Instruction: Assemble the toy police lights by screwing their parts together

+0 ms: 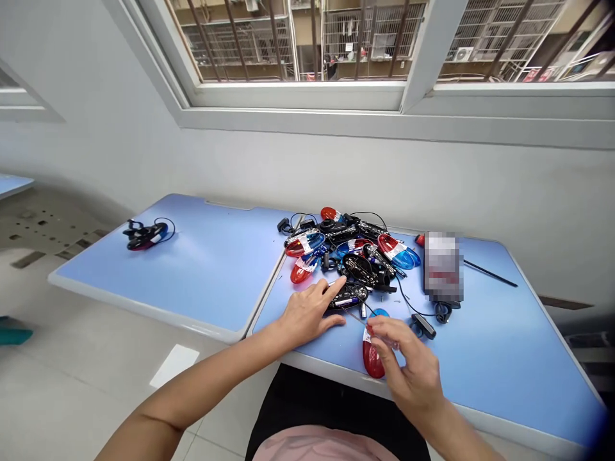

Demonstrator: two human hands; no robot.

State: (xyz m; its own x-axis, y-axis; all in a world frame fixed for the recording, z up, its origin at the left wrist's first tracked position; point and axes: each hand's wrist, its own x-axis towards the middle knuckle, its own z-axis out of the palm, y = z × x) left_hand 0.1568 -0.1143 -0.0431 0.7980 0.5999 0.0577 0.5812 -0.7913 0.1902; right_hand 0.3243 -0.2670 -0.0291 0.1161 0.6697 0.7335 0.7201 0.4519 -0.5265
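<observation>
Two light-blue desks with white rims stand end to end under a window, their edges meeting at an angle. On the left desk (168, 272), a single black light unit with a red lens (147, 235) lies toward the far side, its thin cable looping beside it. The right desk (500, 358) carries a heaped pile of black light housings, red and blue lens shells, and wires (348, 253) near its far edge.

The person's left hand (307, 314) lies open, fingers spread, with the fingertips touching a black housing (346, 298) at the near side of the pile. The right hand (408, 368) is closed in a pinch at the top end of a red lens shell (372, 358), which sits on the desk just beside a blue lens (379, 312).

To the right of the pile stand a pixelated, blurred box (442, 266) and a thin black rod (490, 273). Behind the desks rises a pale grey wall (307, 179), and the barred balconies of a neighbouring building show through the window (298, 45). A white sheet of paper (173, 365) lies on the tiled floor (62, 390) at near left.
</observation>
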